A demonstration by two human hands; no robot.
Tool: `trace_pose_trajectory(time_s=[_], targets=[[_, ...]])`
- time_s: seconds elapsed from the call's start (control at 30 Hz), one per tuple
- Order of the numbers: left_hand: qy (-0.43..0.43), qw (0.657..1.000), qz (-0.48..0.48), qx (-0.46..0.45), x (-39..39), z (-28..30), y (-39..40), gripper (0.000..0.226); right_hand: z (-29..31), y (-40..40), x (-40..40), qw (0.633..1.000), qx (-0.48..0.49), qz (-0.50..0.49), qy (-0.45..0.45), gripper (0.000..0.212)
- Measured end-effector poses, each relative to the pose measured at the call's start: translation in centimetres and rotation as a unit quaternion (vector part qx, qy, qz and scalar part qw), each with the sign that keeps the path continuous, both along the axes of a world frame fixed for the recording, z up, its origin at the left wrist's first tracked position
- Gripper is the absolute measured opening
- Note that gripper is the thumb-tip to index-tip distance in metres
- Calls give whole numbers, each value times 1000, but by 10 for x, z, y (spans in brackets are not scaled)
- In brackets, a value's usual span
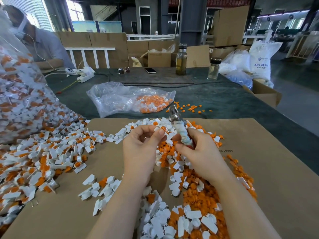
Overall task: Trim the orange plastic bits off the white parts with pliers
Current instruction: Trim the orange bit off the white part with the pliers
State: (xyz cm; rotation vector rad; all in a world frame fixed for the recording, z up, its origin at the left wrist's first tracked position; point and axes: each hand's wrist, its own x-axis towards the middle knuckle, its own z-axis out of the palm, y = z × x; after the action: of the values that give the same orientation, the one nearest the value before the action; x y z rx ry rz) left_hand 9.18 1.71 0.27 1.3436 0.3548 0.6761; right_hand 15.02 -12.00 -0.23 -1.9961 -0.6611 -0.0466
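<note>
The left hand (144, 140) pinches a small white plastic part with an orange bit still attached (161, 129) between thumb and fingertips, while the right hand (195, 147) is closed around the cloth-wrapped handles of the steel pliers (179, 125), whose head points up just beside that part. Judging by the table, much is done: loose orange offcuts (205, 192) and bare white pieces (98, 188) lie on the brown cardboard sheet (269, 169). Far more remains, in the untrimmed orange-and-white heap (39, 159) at left and the big clear plastic bag of parts (19, 94) beside it.

Over a brown cardboard sheet (259, 169) strewn with white and orange plastic pieces (51, 157), the left hand (141, 145) pinches a small white part with an orange bit (161, 130). The right hand (198, 149) grips tape-wrapped metal pliers (179, 128), head pointing up, just beside it.
</note>
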Motion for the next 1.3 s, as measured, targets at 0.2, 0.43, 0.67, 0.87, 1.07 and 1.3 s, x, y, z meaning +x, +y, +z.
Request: trace_pose_trajectory(time_s=[0.2, 0.43, 0.67, 0.87, 1.07, 1.3], targets=[[-28, 1000, -5, -1, -1, 0, 9, 4, 5, -10, 1, 994, -78, 67, 33, 17], [-44, 998, -24, 34, -3, -1, 16, 2, 6, -10, -1, 988, -110, 104, 43, 22], [-42, 997, -43, 49, -4, -1, 18, 2, 2, -7, -2, 987, -117, 110, 30, 19], [-41, 998, -47, 31, -5, 0, 19, 2, 2, -4, -4, 987, -115, 106, 22, 13], [-49, 997, -51, 11, -3, -2, 20, 5, -1, 0, -3, 985, -140, 96, 6, 13], [-24, 995, -80, -50, -1, -5, 23, 9, -5, 1, -3, 986, -152, 62, -31, 7]])
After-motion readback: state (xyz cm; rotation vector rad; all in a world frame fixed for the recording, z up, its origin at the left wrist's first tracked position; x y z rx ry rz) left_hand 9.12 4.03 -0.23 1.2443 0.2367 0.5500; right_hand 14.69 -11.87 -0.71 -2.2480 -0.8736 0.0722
